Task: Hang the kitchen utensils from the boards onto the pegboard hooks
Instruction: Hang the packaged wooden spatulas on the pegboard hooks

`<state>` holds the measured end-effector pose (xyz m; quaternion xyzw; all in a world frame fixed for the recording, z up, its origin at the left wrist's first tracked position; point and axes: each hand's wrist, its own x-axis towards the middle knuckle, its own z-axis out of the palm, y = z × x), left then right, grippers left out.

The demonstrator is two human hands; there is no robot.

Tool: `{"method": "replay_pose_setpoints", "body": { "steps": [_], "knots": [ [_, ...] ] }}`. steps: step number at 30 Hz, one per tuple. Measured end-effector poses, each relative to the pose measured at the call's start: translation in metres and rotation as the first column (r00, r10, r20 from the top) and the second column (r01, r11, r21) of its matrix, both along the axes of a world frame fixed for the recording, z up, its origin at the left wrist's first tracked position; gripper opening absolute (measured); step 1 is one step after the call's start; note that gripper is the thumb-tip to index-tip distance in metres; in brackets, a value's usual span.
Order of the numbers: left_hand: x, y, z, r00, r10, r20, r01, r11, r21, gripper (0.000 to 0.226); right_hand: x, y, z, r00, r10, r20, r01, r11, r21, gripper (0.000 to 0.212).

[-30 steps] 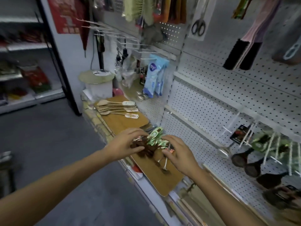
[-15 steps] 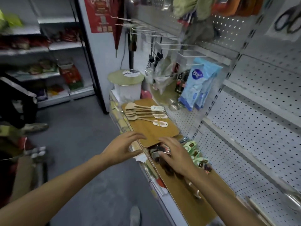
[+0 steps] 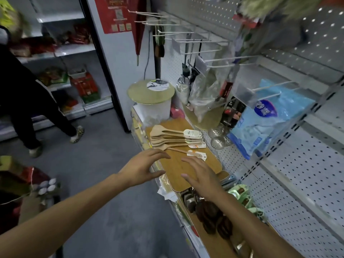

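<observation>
— What moved?
— Both hands left the dark spoons (image 3: 210,215), reaching forward. Right hand (image 3: 202,176) and left hand (image 3: 142,167) hover over the nearer board (image 3: 174,169), fingers (image 3: 160,152) spread, empty.
— Farther?
— Wooden spatulas (image 3: 168,137) beyond; pegboard hooks (image 3: 229,58) blurred.

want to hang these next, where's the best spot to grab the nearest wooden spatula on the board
Take the nearest wooden spatula by its thin handle, just short of the paper tag, coming down from above with the right hand. It lies flat on the board, slightly apart from the stack, blade toward the aisle, tag end toward the pegboard. A pinch there probably leaves the tag end free for a hook.
</observation>
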<state>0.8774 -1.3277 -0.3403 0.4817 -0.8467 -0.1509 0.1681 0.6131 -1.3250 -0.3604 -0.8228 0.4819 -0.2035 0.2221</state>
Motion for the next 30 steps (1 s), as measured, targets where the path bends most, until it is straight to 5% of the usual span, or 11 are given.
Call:
{"method": "replay_pose_setpoints", "body": {
  "steps": [16, 24, 30],
  "knots": [
    [0.063, -0.217, -0.095, 0.969, -0.237, -0.074, 0.248, 0.946, 0.208, 0.049, 0.090, -0.131, -0.066, 0.930, -0.362, -0.070, 0.368, 0.908, 0.201, 0.053],
    [0.088, -0.335, -0.193, 0.920, -0.392, -0.010, 0.370, 0.860, 0.353, 0.047, 0.136, -0.221, -0.151, 0.763, -0.611, -0.208, 0.637, 0.658, 0.402, 0.049],
    [0.058, -0.396, -0.297, 0.953, -0.302, -0.007, 0.279, 0.873, 0.401, 0.051, 0.143, -0.305, -0.261, 0.598, -0.751, -0.280, 0.712, 0.336, 0.617, 0.042]
  ]
}}
